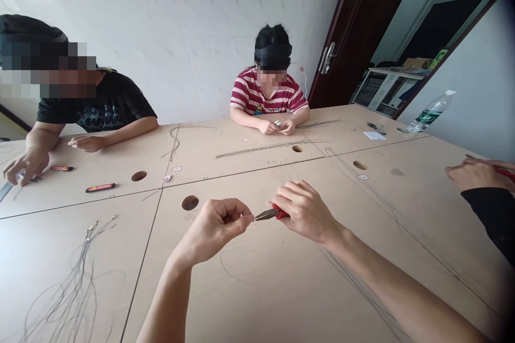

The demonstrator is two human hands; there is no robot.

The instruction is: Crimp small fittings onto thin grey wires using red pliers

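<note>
My right hand is closed around needle-nose pliers with red handles, jaws pointing left. Thumb and forefinger of my left hand are pinched together, right at the pliers' tip. A thin cord curves down below the left hand and seems to come from its grip; the tiny piece at the fingertips is too small to make out. Under my right forearm lies a bundle of thin dark cords. To the left, another cord bunch has small metal ends.
Across the table sit two people working with their hands. Another person's hand is at the right. Round holes, utility knives, more cords and a plastic bottle are around.
</note>
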